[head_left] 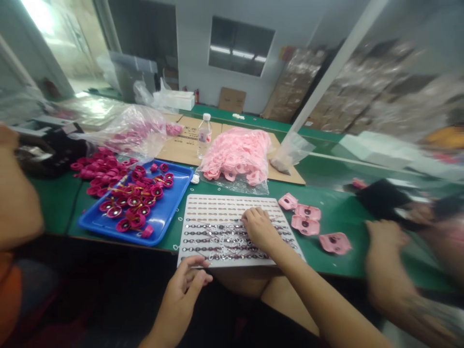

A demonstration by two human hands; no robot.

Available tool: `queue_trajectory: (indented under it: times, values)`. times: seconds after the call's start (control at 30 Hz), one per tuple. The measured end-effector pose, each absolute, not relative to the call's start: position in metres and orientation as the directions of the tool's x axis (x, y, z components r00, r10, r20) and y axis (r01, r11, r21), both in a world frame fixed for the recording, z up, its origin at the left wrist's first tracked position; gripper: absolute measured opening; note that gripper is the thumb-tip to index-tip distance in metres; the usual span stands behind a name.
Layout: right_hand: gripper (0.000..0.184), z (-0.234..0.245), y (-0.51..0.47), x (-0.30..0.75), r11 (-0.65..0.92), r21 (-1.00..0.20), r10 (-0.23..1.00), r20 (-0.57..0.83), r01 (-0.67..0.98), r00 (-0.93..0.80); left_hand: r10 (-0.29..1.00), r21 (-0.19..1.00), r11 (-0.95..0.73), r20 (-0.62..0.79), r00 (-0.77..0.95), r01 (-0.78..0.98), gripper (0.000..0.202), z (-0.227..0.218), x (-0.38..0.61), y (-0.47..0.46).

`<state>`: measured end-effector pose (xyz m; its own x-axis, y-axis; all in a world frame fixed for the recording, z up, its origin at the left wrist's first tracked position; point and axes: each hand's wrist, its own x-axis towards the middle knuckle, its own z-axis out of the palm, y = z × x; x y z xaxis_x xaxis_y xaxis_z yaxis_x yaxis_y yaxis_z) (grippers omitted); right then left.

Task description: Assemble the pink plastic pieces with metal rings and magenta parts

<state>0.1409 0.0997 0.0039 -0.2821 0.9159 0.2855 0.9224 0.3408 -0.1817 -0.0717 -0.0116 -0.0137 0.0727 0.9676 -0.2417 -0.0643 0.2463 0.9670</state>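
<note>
A white board (228,203) lies at the table's front edge, with rows of small dark parts and rows of thin copper-coloured pieces. Small clear rings (226,246) are scattered over its lower middle. My right hand (260,228) rests on the board's upper right, fingers bent down together; whatever is under the fingertips is hidden. Just off the front left edge hovers my left hand (184,287), loosely curled, thumb and forefinger apart, with nothing visible between them. Several pink plastic housings (306,220) with dark centres lie right of the board.
A blue tray (165,232) holds magenta round parts with wires; more magenta parts (103,166) are heaped behind it. A bag of pink pieces (235,154) and a water bottle (205,135) stand at the back on cardboard (181,145). Co-workers' arms (386,256) reach in on both sides.
</note>
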Motion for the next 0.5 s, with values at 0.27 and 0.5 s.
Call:
queue_trajectory:
  times: [0.27, 0.5]
  values:
    - [0.014, 0.044, 0.042, 0.11, 0.329, -0.59, 0.944, 0.191, 0.737, -0.268, 0.996, 0.996, 0.071, -0.074, 0.046, 0.052, 0.023, 0.022, -0.057, 0.014]
    - [0.014, 0.075, 0.011, 0.103, 0.229, -0.709, 0.958, 0.044, 0.667, -0.283, 0.99, 0.991, -0.103, 0.093, 0.102, 0.089, 0.016, 0.037, -0.037, 0.017]
